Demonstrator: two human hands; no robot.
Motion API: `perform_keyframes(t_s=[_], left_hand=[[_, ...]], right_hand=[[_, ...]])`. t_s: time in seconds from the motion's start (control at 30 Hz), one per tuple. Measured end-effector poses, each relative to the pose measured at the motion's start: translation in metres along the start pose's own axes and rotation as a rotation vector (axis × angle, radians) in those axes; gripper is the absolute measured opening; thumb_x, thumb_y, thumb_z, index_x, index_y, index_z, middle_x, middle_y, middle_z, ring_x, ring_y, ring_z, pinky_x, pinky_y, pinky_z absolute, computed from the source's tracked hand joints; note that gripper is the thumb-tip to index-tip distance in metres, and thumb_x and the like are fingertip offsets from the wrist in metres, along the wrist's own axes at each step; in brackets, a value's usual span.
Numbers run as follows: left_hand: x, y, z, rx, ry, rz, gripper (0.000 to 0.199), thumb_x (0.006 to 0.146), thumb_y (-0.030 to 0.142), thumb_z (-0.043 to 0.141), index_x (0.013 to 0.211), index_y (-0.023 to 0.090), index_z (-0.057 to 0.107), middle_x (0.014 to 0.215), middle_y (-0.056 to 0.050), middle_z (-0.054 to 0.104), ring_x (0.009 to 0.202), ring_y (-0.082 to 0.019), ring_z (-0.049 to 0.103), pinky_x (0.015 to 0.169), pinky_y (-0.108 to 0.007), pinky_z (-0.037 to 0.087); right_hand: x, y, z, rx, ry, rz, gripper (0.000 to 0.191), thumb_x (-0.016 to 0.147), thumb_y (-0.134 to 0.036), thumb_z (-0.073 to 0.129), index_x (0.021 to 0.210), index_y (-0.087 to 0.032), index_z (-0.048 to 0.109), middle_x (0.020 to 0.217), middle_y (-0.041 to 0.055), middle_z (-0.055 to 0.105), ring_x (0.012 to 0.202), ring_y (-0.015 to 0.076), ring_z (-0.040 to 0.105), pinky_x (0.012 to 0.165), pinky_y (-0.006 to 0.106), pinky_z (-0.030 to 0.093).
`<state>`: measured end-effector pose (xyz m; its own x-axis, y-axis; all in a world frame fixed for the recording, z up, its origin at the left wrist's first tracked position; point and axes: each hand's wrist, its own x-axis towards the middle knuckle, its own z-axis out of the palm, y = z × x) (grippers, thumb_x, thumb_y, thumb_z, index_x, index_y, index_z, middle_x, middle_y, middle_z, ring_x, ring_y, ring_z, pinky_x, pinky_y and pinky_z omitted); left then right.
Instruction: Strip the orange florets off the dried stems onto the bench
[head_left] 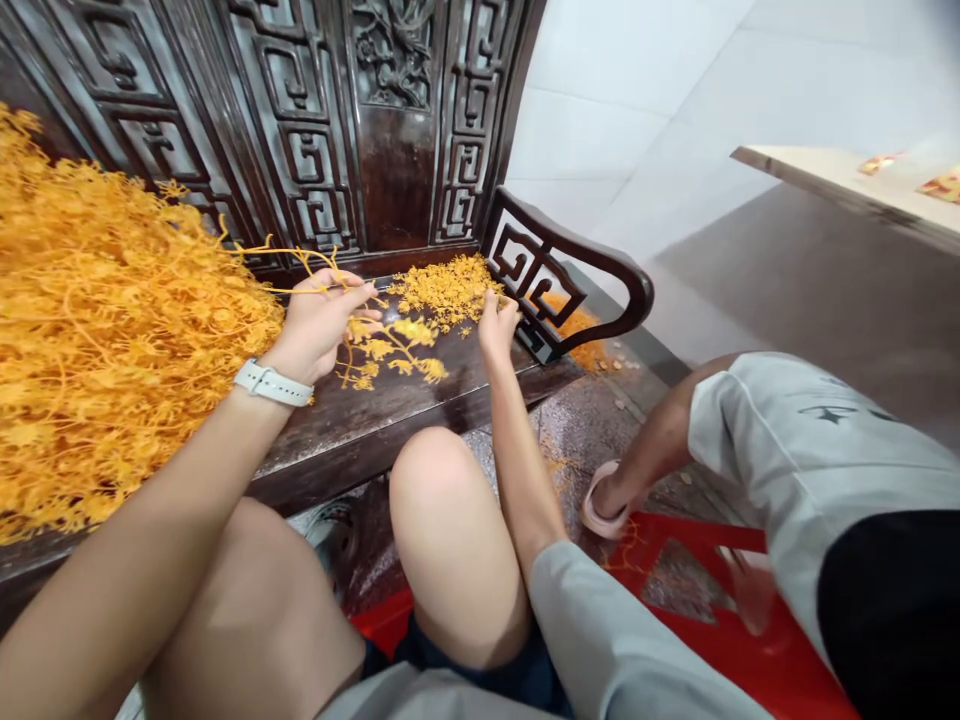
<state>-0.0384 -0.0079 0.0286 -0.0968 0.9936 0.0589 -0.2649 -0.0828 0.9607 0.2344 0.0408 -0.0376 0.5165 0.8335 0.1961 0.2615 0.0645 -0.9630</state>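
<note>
My left hand [322, 315], with a pale watch on its wrist, pinches the stems of a branching yellow sprig [405, 350] whose flowered end hangs over the dark wooden bench seat. My right hand [498, 322] is closed beside a low heap of loose yellow blossoms [442, 288] at the seat's right end; anything between its fingertips is too small to make out. A large mound of orange-yellow sprigs [127, 340] covers the seat to the left of my left hand.
A carved backrest [397, 180] and curved armrest [592, 245] bound the bench [352, 425]. Orange bits [581, 335] lie on the floor beyond. At right are another person's leg [660, 430], a red plastic stool [720, 640] and a wooden board [832, 175].
</note>
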Motion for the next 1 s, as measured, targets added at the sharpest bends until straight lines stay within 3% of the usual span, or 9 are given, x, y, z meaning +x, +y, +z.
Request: perform_keyframes(t_s=[0.1, 0.2, 0.3, 0.43, 0.53, 0.6, 0.7, 0.83, 1.0], left_hand=[[0.002, -0.001, -0.002, -0.038, 0.024, -0.131, 0.024, 0.088, 0.022, 0.084, 0.092, 0.022, 0.061, 0.095, -0.004, 0.077, 0.061, -0.016, 0.073, 0.058, -0.032, 0.065], [0.001, 0.003, 0.000, -0.091, 0.044, -0.227, 0.014, 0.095, 0.020, 0.076, 0.095, 0.022, 0.061, 0.095, -0.004, 0.076, 0.065, -0.016, 0.074, 0.064, -0.034, 0.067], [-0.004, 0.009, 0.003, -0.125, 0.035, -0.269, 0.008, 0.103, 0.019, 0.063, 0.095, 0.020, 0.063, 0.095, -0.006, 0.075, 0.068, -0.016, 0.073, 0.074, -0.038, 0.069], [-0.010, 0.013, 0.005, -0.140, 0.024, -0.313, 0.014, 0.108, 0.017, 0.057, 0.095, 0.019, 0.063, 0.093, -0.005, 0.074, 0.066, -0.014, 0.071, 0.081, -0.042, 0.070], [-0.011, 0.012, 0.005, -0.136, 0.002, -0.335, 0.014, 0.109, 0.019, 0.058, 0.095, 0.019, 0.063, 0.094, -0.005, 0.073, 0.069, -0.015, 0.072, 0.080, -0.041, 0.070], [-0.011, 0.009, 0.005, -0.112, -0.033, -0.334, 0.015, 0.110, 0.021, 0.059, 0.096, 0.019, 0.063, 0.097, -0.005, 0.073, 0.073, -0.015, 0.073, 0.077, -0.039, 0.070], [-0.011, 0.003, 0.004, -0.048, -0.107, -0.339, 0.017, 0.111, 0.025, 0.059, 0.095, 0.019, 0.064, 0.103, -0.007, 0.072, 0.078, -0.015, 0.072, 0.072, -0.036, 0.069], [-0.013, -0.001, 0.007, 0.027, -0.153, -0.345, 0.020, 0.113, 0.028, 0.057, 0.097, 0.019, 0.064, 0.105, -0.008, 0.071, 0.076, -0.015, 0.070, 0.066, -0.034, 0.068], [-0.014, 0.005, 0.009, 0.058, -0.116, -0.261, 0.024, 0.115, 0.031, 0.052, 0.096, 0.019, 0.063, 0.104, -0.006, 0.071, 0.072, -0.012, 0.067, 0.061, -0.026, 0.065]], right_hand=[[0.011, 0.024, 0.004, -0.135, -0.002, -0.035, 0.049, 0.094, -0.036, 0.063, 0.135, -0.009, 0.062, 0.160, 0.0266, 0.058, 0.153, 0.0299, 0.053, 0.133, 0.045, 0.035], [0.021, 0.034, 0.004, -0.028, -0.122, -0.061, 0.065, 0.092, -0.030, 0.060, 0.152, -0.002, 0.055, 0.167, 0.0303, 0.051, 0.153, 0.0306, 0.057, 0.131, 0.044, 0.042], [0.035, 0.034, 0.005, -0.057, -0.227, -0.179, 0.066, 0.092, -0.037, 0.063, 0.149, -0.004, 0.061, 0.173, 0.0293, 0.041, 0.143, 0.0324, 0.065, 0.124, 0.046, 0.051], [0.053, 0.029, 0.003, -0.344, -0.268, -0.335, 0.080, 0.088, -0.052, 0.076, 0.152, -0.006, 0.061, 0.178, 0.0293, 0.028, 0.162, 0.0386, 0.045, 0.134, 0.051, 0.039], [0.053, 0.026, -0.001, -0.455, -0.324, -0.471, 0.080, 0.089, -0.061, 0.076, 0.147, -0.007, 0.067, 0.169, 0.0293, 0.046, 0.161, 0.0400, 0.045, 0.138, 0.054, 0.032], [0.042, 0.019, -0.002, -0.354, -0.370, -0.509, 0.074, 0.094, -0.070, 0.068, 0.140, -0.012, 0.072, 0.153, 0.0252, 0.064, 0.148, 0.0370, 0.060, 0.132, 0.056, 0.041], [0.008, -0.001, -0.001, -0.134, -0.538, -0.405, 0.072, 0.101, -0.077, 0.055, 0.137, -0.017, 0.072, 0.122, 0.0164, 0.079, 0.110, 0.0275, 0.077, 0.102, 0.047, 0.062], [-0.040, -0.033, 0.007, -0.049, -0.813, -0.390, 0.062, 0.106, -0.073, 0.051, 0.129, -0.022, 0.076, 0.107, 0.0073, 0.078, 0.081, 0.0165, 0.072, 0.074, 0.032, 0.058], [-0.068, -0.044, 0.022, -0.052, -0.846, -0.537, 0.049, 0.108, -0.065, 0.057, 0.099, -0.021, 0.075, 0.082, 0.0004, 0.064, 0.075, 0.0134, 0.058, 0.073, 0.030, 0.047]])
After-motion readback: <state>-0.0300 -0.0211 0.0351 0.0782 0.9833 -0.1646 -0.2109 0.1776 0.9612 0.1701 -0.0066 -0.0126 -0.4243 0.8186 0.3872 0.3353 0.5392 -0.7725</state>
